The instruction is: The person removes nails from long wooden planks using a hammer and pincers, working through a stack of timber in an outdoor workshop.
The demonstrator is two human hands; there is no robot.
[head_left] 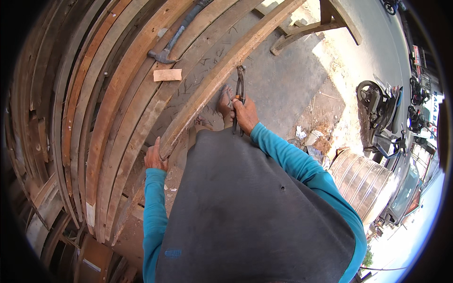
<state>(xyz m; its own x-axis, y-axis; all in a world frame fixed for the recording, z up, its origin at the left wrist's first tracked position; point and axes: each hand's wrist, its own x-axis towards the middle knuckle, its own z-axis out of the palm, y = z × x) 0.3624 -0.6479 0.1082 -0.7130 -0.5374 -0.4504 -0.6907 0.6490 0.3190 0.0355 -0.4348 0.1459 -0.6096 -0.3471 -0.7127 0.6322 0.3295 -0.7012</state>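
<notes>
My left hand (155, 156) is closed round the near end of a long wooden beam (214, 87), which slants away to the far right. In my right hand (246, 115) is a pair of metal pincers (241, 80), gripped by the handles with the jaws pointing away from me. The pincers are just right of the beam and apart from it. To the left, a claw hammer (178, 35) and a small pale wood block (167, 75) lie on other timbers.
Many long timbers (108, 104) are stacked along the left. Bent nails (204, 61) litter the floor beyond the beam. My feet (225, 100) are close by it. A wooden stand (309, 29) is at the far right; a large ribbed drum (361, 181) and parked motorcycles (380, 108) are on the right.
</notes>
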